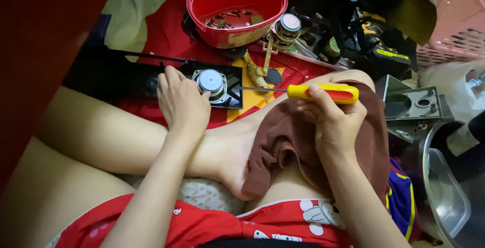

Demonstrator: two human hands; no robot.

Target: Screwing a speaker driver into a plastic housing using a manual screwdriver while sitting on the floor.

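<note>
A red cloth [166,38] covers the floor. On it lie a long black panel [116,76] with a round silver speaker [211,82] set in it, and a red oval bowl [236,6] holding small screws. A pink basket [454,20] and a grey metal bracket [411,104] lie further right.

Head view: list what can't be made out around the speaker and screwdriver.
- Screwdriver tip: lost against the dark panel; contact with the speaker cannot be told.
- Panel's middle: covered by the left hand.
- Red bowl contents: small metal bits, too small to identify.
- Pink basket: cut off by the frame's right edge.
</note>
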